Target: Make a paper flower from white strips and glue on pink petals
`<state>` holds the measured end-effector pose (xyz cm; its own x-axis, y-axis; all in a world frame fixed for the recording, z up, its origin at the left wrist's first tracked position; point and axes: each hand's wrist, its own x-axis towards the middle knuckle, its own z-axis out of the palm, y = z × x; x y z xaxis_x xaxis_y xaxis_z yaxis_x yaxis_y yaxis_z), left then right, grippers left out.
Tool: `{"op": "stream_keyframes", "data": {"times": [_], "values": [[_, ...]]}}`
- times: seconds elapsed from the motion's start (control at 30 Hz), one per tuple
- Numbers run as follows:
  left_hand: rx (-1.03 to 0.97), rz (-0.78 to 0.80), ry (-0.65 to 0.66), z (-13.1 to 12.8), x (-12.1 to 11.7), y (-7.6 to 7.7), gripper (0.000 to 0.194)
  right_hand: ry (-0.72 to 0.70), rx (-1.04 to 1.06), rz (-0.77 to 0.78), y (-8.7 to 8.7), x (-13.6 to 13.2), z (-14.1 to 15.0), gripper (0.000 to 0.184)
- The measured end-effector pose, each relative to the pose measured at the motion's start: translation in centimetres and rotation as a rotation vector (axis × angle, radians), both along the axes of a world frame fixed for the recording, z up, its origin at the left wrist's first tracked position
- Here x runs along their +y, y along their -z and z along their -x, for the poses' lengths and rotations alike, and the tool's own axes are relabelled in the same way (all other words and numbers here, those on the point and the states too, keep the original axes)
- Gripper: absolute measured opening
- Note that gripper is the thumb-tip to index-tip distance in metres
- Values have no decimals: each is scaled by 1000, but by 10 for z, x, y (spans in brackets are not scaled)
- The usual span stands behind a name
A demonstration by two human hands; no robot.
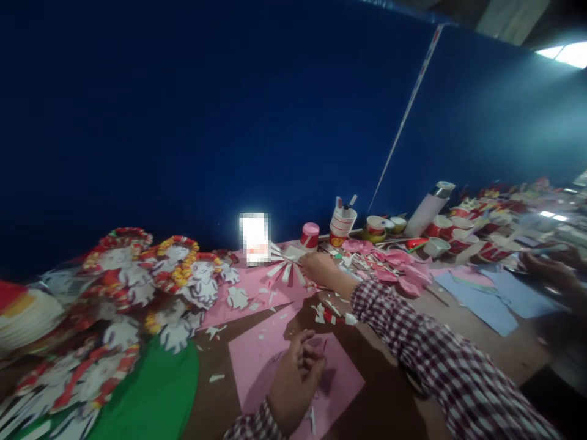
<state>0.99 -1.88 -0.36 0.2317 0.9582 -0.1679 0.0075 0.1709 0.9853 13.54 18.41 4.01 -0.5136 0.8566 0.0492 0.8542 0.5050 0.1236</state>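
My right hand point(322, 269) reaches across to the back of the table. Its fingers are closed at the edge of a fan of white paper strips point(285, 269), which looks like a cut-open paper cup. Lower down, my left hand point(300, 374) hovers over or rests on a square pink sheet point(251, 351), palm turned inward. The left fingers are curled toward the thumb, and whatever they hold is too small to make out. Beside the strips, a second pink sheet point(266, 287) carries small white cut-outs point(237, 298).
White paper figures with red and yellow rims point(202, 278) crowd the left, partly over a green disc point(156, 391). Stacked paper cups point(343, 223), a red tub point(310, 236), a flask point(430, 209) and scraps line the back. Another person's hand point(553, 272) is at right, near blue paper point(493, 308).
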Motion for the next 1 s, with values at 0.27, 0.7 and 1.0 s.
{"op": "stream_keyframes", "data": {"times": [0.27, 0.7, 1.0], "values": [[28, -18, -7, 0, -1, 3, 44, 10, -45, -5, 0, -1, 25, 28], [120, -157, -6, 3, -2, 2, 37, 78, 458, 109, -17, 32, 64, 25], [121, -165, -4, 0, -1, 3, 29, -65, 684, 281, -16, -15, 39, 21]]}}
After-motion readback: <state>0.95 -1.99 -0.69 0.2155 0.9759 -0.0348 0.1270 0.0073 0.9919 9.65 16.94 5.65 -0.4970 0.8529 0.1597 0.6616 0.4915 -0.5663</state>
